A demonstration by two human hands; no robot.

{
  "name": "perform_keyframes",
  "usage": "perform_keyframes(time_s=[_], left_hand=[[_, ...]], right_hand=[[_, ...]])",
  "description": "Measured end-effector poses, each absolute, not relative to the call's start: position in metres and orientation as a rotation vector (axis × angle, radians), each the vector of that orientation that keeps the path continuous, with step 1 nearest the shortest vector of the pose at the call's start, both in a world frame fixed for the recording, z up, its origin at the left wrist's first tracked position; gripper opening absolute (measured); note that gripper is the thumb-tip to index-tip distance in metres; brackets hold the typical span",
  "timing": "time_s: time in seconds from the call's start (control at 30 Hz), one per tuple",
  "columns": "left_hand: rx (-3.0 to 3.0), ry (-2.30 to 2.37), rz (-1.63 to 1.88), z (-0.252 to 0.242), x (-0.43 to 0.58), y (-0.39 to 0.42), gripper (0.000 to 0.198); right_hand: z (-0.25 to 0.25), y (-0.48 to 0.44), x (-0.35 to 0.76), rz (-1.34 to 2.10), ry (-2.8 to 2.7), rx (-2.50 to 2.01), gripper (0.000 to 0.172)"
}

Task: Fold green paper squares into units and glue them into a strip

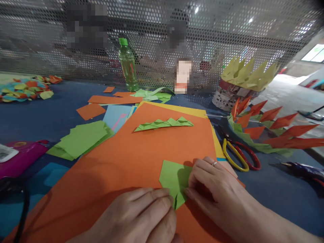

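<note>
A small green paper sheet (pixel 174 177) lies on a large orange sheet (pixel 121 162), one lower edge partly folded. My left hand (pixel 136 214) has its fingers closed together at the green sheet's lower left edge. At the sheet's right side, my right hand (pixel 215 185), with a ring on one finger, pinches the edge between thumb and curled fingers. Beyond both hands rests a folded green paper strip (pixel 164 124) with a row of points. My fingers cover parts of the green sheet's edges.
Left are stacked green squares (pixel 82 140) and a magenta device (pixel 24 155). Behind stands a green bottle (pixel 128 65) before a perforated metal screen (pixel 152 33). Scissors (pixel 240 155), an orange-and-green paper crown (pixel 273 128), a yellow paper crown (pixel 248 74) and a dark pen-like tool (pixel 303 168) lie right.
</note>
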State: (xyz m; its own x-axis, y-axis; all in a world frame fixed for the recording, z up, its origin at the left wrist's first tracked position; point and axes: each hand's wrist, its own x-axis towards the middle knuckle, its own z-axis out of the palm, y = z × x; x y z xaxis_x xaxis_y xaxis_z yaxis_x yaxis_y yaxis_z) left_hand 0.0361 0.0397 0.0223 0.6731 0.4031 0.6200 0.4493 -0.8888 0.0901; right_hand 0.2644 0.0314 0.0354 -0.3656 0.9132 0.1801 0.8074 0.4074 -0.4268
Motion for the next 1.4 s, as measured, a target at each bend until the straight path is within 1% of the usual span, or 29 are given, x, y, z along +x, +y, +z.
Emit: perform_keyframes(time_s=[0.3,0.4,0.5,0.6,0.77,0.83,1.0,1.13,1.23,1.27,1.33,1.4], left_hand=[[-2.876,-0.721,-0.832,0.017,0.037,0.043,0.035],[-2.893,-0.716,-0.819,0.016,0.037,0.043,0.038],[-2.894,-0.681,-0.823,0.016,0.037,0.043,0.036],[-2.895,-0.674,-0.824,0.017,0.038,0.044,0.033],[-2.873,-0.698,-0.888,0.019,0.041,0.043,0.038],[-2.864,-0.698,-0.897,0.020,0.041,0.042,0.037],[-2.888,-0.618,-0.914,0.015,0.036,0.042,0.034],[-2.929,-0.644,-0.919,0.011,0.032,0.041,0.034],[-2.933,-0.644,-0.926,0.013,0.034,0.040,0.035],[-2.918,-0.655,-0.947,0.015,0.035,0.040,0.036],[-2.876,-0.685,-1.010,0.019,0.038,0.040,0.039],[-2.853,-0.702,-1.060,0.022,0.040,0.040,0.042]], right_hand=[[0.034,0.032,0.264,0.425,-2.257,-1.463,0.022],[0.034,0.032,0.264,0.442,-2.243,-1.481,0.021],[0.035,0.032,0.265,0.463,-2.200,-1.537,0.020],[0.035,0.035,0.268,0.486,-2.153,-1.608,0.025],[0.039,0.038,0.273,0.558,-2.180,-1.635,0.028],[0.042,0.039,0.275,0.593,-2.180,-1.642,0.029],[0.051,0.046,0.288,0.692,-2.176,-1.642,0.024],[0.053,0.051,0.297,0.844,-2.135,-1.591,0.020],[0.051,0.048,0.289,0.812,-2.073,-1.557,0.016],[0.049,0.045,0.285,0.753,-2.079,-1.564,0.017],[0.046,0.040,0.277,0.638,-2.104,-1.598,0.025],[0.045,0.037,0.274,0.627,-2.096,-1.605,0.034]])
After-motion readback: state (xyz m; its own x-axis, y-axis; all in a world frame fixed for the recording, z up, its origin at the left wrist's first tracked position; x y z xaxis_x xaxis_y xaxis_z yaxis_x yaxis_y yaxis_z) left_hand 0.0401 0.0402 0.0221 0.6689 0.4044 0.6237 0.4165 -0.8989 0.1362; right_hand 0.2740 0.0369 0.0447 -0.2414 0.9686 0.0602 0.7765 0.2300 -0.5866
